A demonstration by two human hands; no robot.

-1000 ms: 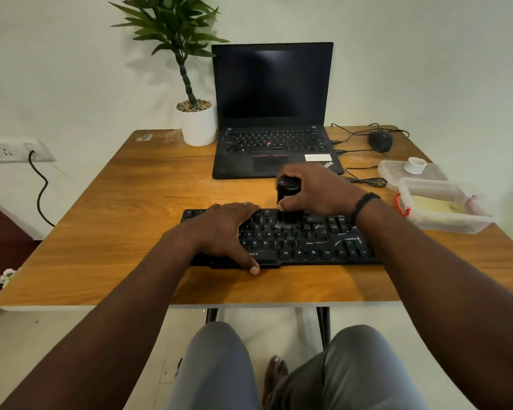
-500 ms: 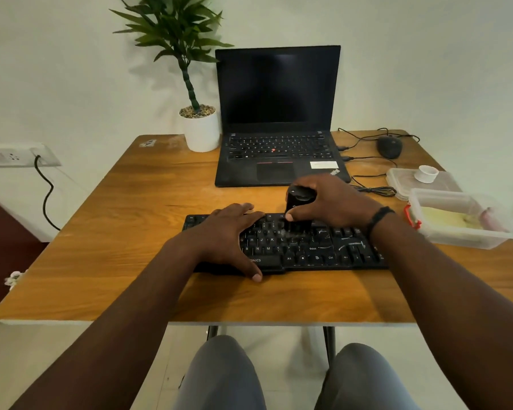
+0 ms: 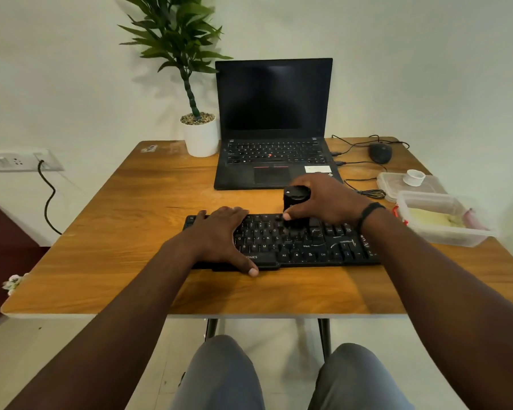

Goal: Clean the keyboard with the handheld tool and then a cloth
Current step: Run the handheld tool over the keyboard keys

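Note:
A black keyboard (image 3: 308, 247) lies across the near middle of the wooden table (image 3: 116, 232). My left hand (image 3: 219, 235) rests flat on its left half, fingers spread, thumb over the front edge. My right hand (image 3: 329, 202) grips a short black cylindrical handheld tool (image 3: 295, 202), standing upright with its lower end on the keys of the top rows, right of centre. A yellow cloth (image 3: 436, 218) lies inside a clear plastic box (image 3: 444, 235) at the right.
An open black laptop (image 3: 273, 143) stands behind the keyboard, a potted plant (image 3: 199, 134) to its left. A black mouse (image 3: 381, 152) with cables, a clear lid (image 3: 397, 184) and a small white cap (image 3: 415, 176) lie at the right.
My right hand has slid the tool a little to the right along the keyboard's top rows. My left hand stays on the keyboard's left half. The camera view tilted slightly.

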